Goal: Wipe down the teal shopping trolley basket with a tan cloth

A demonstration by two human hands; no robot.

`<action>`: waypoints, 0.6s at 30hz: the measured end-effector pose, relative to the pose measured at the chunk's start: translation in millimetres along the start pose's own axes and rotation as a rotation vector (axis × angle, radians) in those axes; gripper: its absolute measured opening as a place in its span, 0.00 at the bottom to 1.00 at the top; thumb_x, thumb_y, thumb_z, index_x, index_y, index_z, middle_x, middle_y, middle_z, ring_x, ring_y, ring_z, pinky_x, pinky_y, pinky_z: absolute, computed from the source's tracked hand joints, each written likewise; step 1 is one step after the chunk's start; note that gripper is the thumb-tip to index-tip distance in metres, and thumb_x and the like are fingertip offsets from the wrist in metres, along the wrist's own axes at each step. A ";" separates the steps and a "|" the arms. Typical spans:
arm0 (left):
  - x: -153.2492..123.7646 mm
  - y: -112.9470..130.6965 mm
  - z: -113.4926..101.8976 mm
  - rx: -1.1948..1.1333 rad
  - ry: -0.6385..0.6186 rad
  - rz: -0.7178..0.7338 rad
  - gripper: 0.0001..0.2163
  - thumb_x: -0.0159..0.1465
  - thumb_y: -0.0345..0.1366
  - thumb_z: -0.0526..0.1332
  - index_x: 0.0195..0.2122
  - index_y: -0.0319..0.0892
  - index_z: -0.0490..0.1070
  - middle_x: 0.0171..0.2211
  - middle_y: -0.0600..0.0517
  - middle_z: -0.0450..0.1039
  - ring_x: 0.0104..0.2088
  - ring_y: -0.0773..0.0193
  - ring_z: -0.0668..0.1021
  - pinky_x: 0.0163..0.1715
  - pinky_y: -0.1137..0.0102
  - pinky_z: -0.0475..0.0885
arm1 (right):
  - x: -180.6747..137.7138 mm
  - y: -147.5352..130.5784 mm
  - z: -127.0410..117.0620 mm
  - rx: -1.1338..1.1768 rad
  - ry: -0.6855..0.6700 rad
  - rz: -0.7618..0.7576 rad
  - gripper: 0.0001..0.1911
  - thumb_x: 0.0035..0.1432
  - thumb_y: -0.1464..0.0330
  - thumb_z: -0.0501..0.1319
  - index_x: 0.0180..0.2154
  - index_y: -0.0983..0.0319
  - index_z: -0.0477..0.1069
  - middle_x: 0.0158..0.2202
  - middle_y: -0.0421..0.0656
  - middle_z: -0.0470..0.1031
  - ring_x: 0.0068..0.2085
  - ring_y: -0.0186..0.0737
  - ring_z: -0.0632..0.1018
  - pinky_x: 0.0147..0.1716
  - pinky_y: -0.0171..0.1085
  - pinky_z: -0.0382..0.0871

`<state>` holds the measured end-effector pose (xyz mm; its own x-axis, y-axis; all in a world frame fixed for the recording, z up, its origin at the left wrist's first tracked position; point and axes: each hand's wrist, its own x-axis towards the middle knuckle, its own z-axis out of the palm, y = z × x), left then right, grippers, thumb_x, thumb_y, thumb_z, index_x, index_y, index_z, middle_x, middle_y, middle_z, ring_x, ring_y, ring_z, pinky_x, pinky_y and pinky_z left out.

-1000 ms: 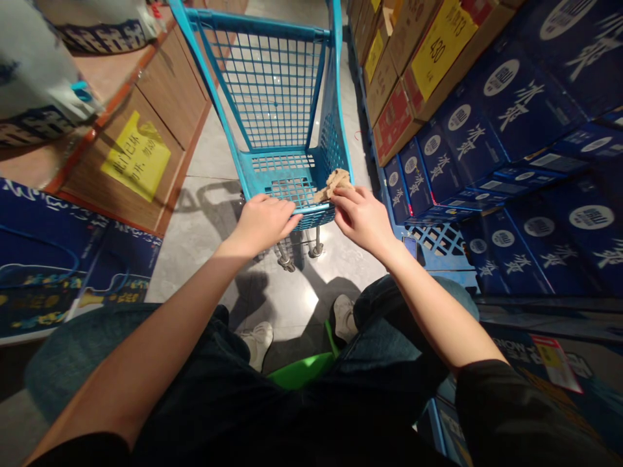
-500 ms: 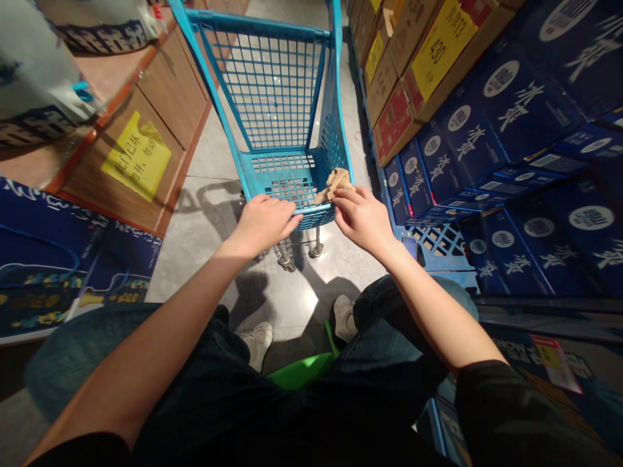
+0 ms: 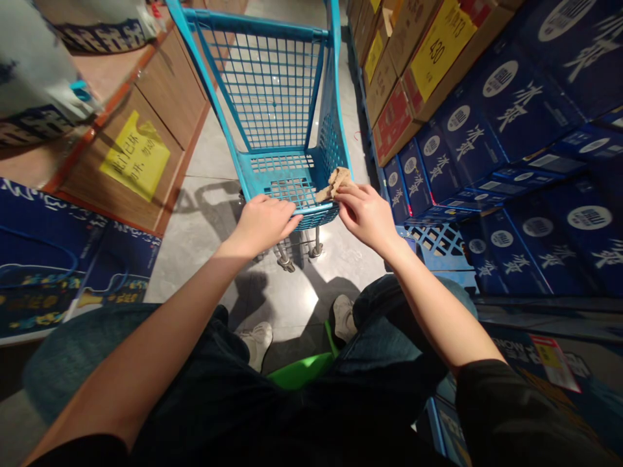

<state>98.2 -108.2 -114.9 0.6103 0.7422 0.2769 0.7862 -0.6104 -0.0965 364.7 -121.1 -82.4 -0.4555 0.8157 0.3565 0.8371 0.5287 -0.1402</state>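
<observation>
A blue plastic shopping cart (image 3: 285, 161) stands in front of me, its near rim between my two hands. My left hand (image 3: 267, 220) grips that rim at its left corner, fingers folded over the edge. At the right corner my right hand (image 3: 366, 214) is closed on a crumpled tan cloth (image 3: 335, 183). The cloth lies against the inside of the cart's near right corner. My right fingertips are partly hidden by the cloth and the hand itself.
Stacked blue cartons (image 3: 506, 123) and brown boxes (image 3: 403, 84) line the right side, beside a blue pallet (image 3: 440, 250). A wooden cabinet (image 3: 170, 97) with a yellow sign (image 3: 136, 155) stands on the left. Below me is a green plastic seat (image 3: 302, 371).
My right hand has shifted slightly to the right with its fingers on the cloth. The left hand and the cart look almost unchanged.
</observation>
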 end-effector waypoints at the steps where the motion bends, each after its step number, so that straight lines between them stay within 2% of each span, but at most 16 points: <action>1: 0.0 0.1 0.3 0.007 0.001 0.000 0.18 0.79 0.44 0.54 0.41 0.39 0.80 0.34 0.41 0.83 0.39 0.48 0.85 0.41 0.59 0.69 | -1.3 -2.4 2.7 0.000 0.004 -0.033 0.19 0.73 0.70 0.57 0.57 0.65 0.82 0.61 0.51 0.83 0.61 0.61 0.80 0.61 0.59 0.80; 4: -0.3 0.2 0.4 0.007 0.005 -0.002 0.19 0.79 0.44 0.54 0.40 0.39 0.79 0.33 0.41 0.83 0.39 0.47 0.86 0.41 0.58 0.69 | -5.9 -17.8 14.3 0.015 -0.008 -0.188 0.24 0.71 0.70 0.59 0.64 0.68 0.77 0.66 0.53 0.79 0.70 0.64 0.72 0.73 0.62 0.70; 7: -0.8 0.1 -0.6 0.005 0.008 -0.005 0.18 0.78 0.43 0.55 0.41 0.38 0.80 0.33 0.40 0.83 0.39 0.46 0.86 0.41 0.58 0.69 | -6.5 -28.4 20.3 0.043 -0.042 -0.276 0.26 0.71 0.70 0.59 0.67 0.68 0.74 0.71 0.52 0.74 0.74 0.65 0.68 0.76 0.63 0.64; 9: -0.7 0.3 -1.4 0.005 0.003 -0.010 0.18 0.78 0.43 0.55 0.41 0.37 0.80 0.33 0.40 0.84 0.39 0.46 0.86 0.41 0.58 0.69 | -3.8 -24.7 18.0 0.057 -0.047 -0.253 0.26 0.71 0.71 0.58 0.67 0.67 0.75 0.70 0.52 0.75 0.72 0.62 0.70 0.74 0.61 0.68; 11: -0.1 0.8 -2.1 0.000 -0.007 -0.014 0.18 0.78 0.43 0.55 0.41 0.38 0.80 0.33 0.40 0.84 0.39 0.46 0.86 0.41 0.58 0.69 | -0.4 -13.8 12.8 0.054 -0.030 -0.165 0.23 0.72 0.71 0.57 0.64 0.66 0.77 0.66 0.52 0.79 0.67 0.59 0.75 0.69 0.59 0.74; 15: 0.8 1.8 -2.1 -0.001 -0.008 -0.007 0.18 0.78 0.43 0.55 0.41 0.38 0.80 0.33 0.40 0.83 0.38 0.46 0.86 0.41 0.58 0.69 | 1.3 4.3 7.8 0.030 0.024 -0.006 0.19 0.73 0.71 0.56 0.56 0.63 0.82 0.59 0.52 0.84 0.62 0.60 0.78 0.62 0.60 0.80; 18: 0.3 1.8 -1.2 0.005 0.010 0.001 0.19 0.79 0.44 0.53 0.41 0.38 0.80 0.33 0.40 0.83 0.38 0.45 0.86 0.40 0.58 0.69 | -2.7 -2.4 13.8 0.043 0.030 -0.056 0.20 0.72 0.71 0.57 0.59 0.64 0.81 0.60 0.52 0.83 0.66 0.61 0.76 0.65 0.61 0.77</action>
<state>99.7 -109.4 -113.9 0.6101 0.7387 0.2866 0.7860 -0.6098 -0.1016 359.7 -121.3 -95.8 -0.4912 0.7777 0.3923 0.7965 0.5833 -0.1590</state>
